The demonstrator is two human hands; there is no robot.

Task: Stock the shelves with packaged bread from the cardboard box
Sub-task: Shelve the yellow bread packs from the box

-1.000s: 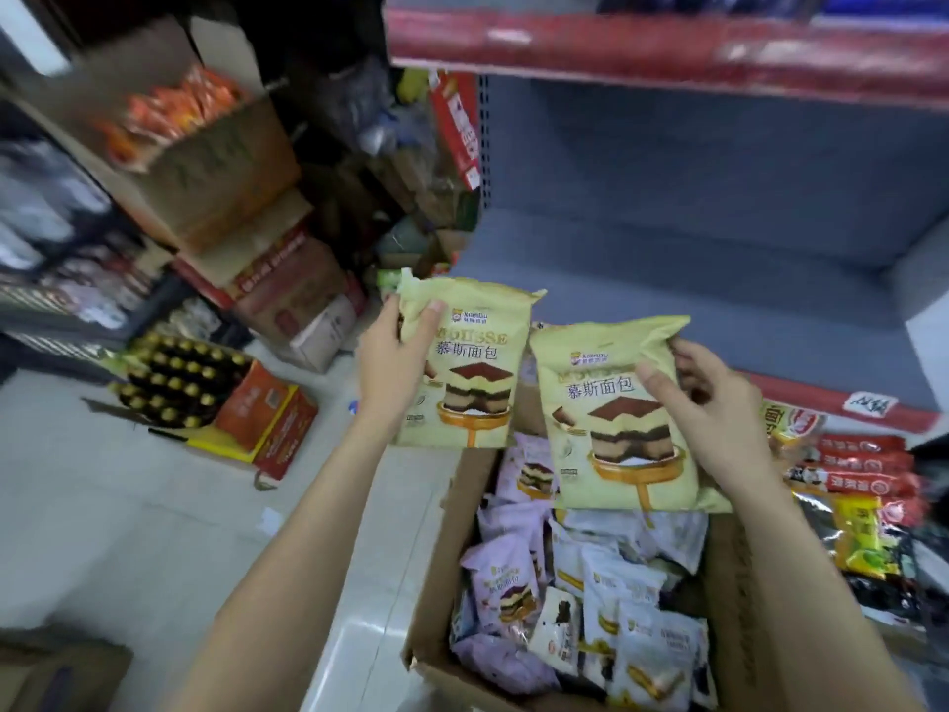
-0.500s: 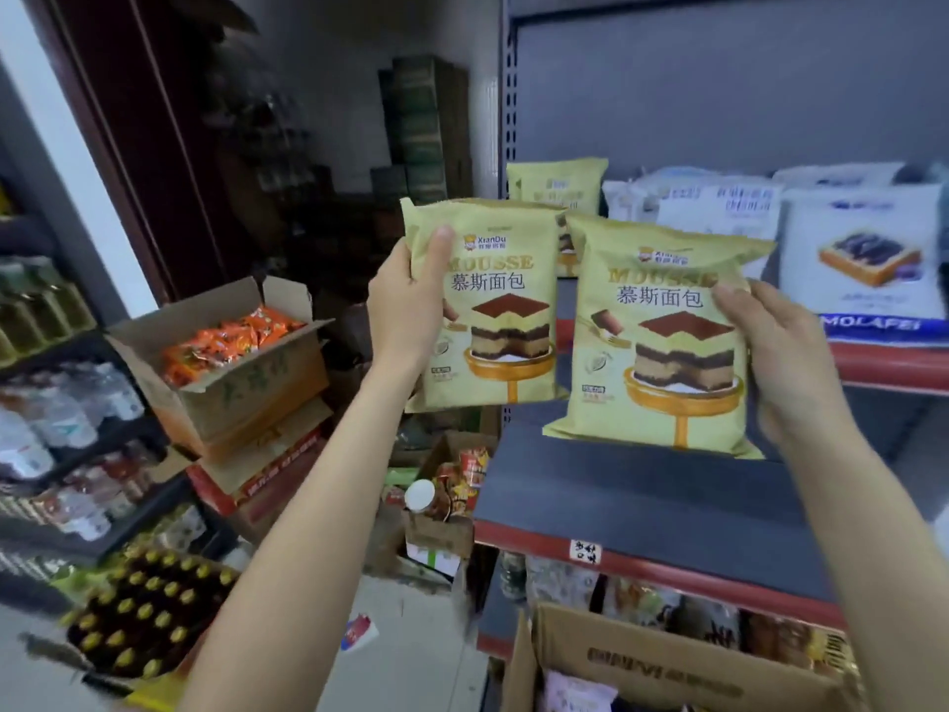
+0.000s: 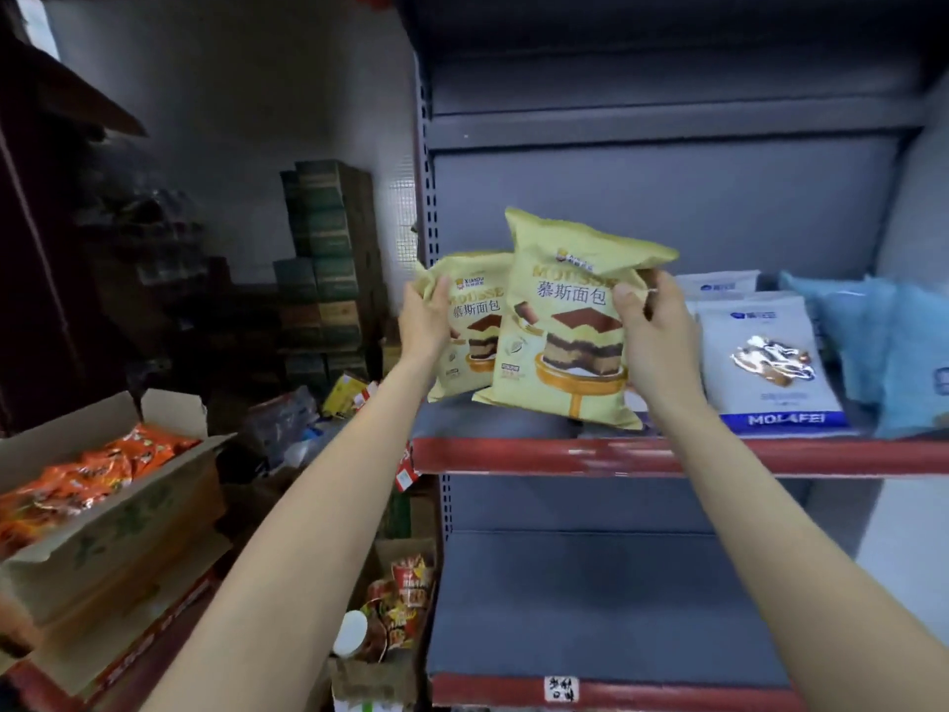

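The left hand [image 3: 429,321] grips the upper left corner of a yellow bag [image 3: 475,326] of mousse bread, fingers curled round its edge. The right hand [image 3: 655,331] pinches a second yellow bag [image 3: 565,326] by its upper right side, thumb on the printed front and fingers behind. Both bags stand upright at the left end of the shelf [image 3: 667,454], the one with the red front lip. The right-hand bag overlaps the front of the left-hand one, and its lower edge is at the shelf surface; whether it rests there I cannot tell. Further right on the shelf stands a white bag [image 3: 765,362] marked MOLAFEI, just beside the right hand, and past that a blue bag [image 3: 893,352]. Another white bag [image 3: 719,285] shows behind them. Below the shelf is a lower shelf [image 3: 616,598] with a small white label on its red lip. Left of the shelf, lower down, an open carton [image 3: 113,516] holds orange packets [image 3: 87,475]. Behind it, against the wall, dark green boxes [image 3: 321,259] are stacked high.
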